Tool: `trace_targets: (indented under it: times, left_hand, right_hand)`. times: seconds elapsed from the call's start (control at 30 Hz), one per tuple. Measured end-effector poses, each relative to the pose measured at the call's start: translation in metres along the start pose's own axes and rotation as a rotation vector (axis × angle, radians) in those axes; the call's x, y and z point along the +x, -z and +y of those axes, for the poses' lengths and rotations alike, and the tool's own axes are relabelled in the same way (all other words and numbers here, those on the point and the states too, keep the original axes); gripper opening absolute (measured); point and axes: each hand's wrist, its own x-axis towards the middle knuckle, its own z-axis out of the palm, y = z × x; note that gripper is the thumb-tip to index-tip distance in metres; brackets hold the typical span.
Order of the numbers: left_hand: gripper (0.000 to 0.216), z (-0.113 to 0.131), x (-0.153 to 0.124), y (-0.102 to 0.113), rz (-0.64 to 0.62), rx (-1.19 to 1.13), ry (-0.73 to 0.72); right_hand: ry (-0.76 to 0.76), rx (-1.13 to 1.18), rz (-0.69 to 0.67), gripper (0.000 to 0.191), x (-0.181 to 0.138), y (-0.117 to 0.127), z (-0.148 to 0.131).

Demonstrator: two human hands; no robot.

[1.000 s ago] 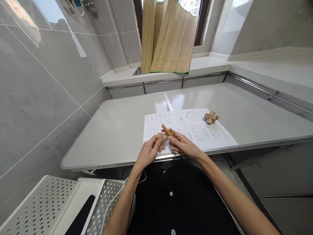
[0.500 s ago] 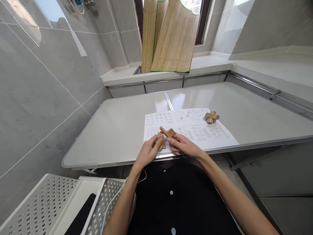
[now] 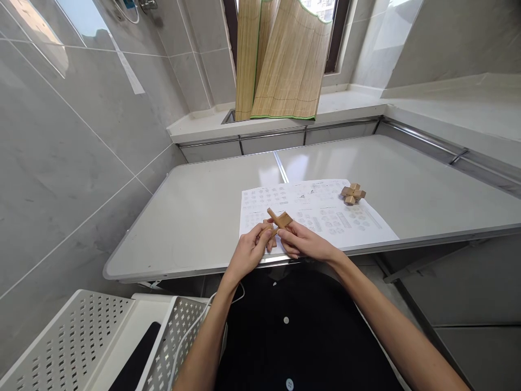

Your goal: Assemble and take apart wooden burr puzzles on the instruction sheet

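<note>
Between my two hands is a partly joined group of wooden puzzle pieces [image 3: 284,219], held just above the table's front edge. My left hand [image 3: 253,247] is closed, its thumb and fingers pinching a piece on the left side. My right hand [image 3: 305,240] is closed too, gripping the pieces from the right with the thumb on top. Fingers hide part of the wood, so where one piece meets another is hard to make out. Beneath the hands lies a printed instruction sheet [image 3: 309,203] with rows of small diagrams. An assembled wooden burr puzzle [image 3: 353,194] rests on its right edge.
The white folding table [image 3: 195,217] has a metal seam down its middle. White perforated baskets [image 3: 77,331] stand at the lower left, with a dark flat object [image 3: 136,358] and a white cable [image 3: 181,339]. A bamboo mat [image 3: 291,65] hangs at the window behind.
Both hands stay almost in place. The held wooden pieces have shifted very slightly; the sheet and the burr puzzle look the same.
</note>
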Motion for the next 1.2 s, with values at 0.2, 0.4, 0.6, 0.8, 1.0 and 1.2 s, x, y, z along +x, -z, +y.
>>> trace_targets:
  times: [0.2,0.4,0.6,0.8,1.0,1.2]
  left_hand:
    - [0.032,-0.002,0.0,0.001,-0.019,-0.004,0.014]
    - [0.033,-0.002,0.0,0.002,-0.023,-0.007,0.014]
    - [0.034,-0.001,0.0,0.0,-0.027,-0.023,0.004]
    - [0.034,-0.001,-0.002,-0.002,-0.028,-0.035,0.003]
    - [0.037,-0.001,-0.002,-0.001,-0.026,-0.024,0.003]
    - [0.036,0.0,-0.003,0.0,-0.024,-0.034,0.001]
  right_hand:
    - [-0.008,-0.11,0.0,0.054,-0.003,0.0,-0.004]
    - [-0.012,-0.069,-0.012,0.065,-0.003,-0.002,-0.006]
    - [-0.01,-0.004,0.027,0.065,-0.003,-0.003,-0.003]
    - [-0.01,0.027,0.026,0.062,-0.004,-0.002,-0.003]
    - [-0.022,0.006,0.022,0.062,-0.006,-0.002,-0.008]
    - [-0.025,-0.012,0.017,0.062,-0.006,-0.003,-0.011]
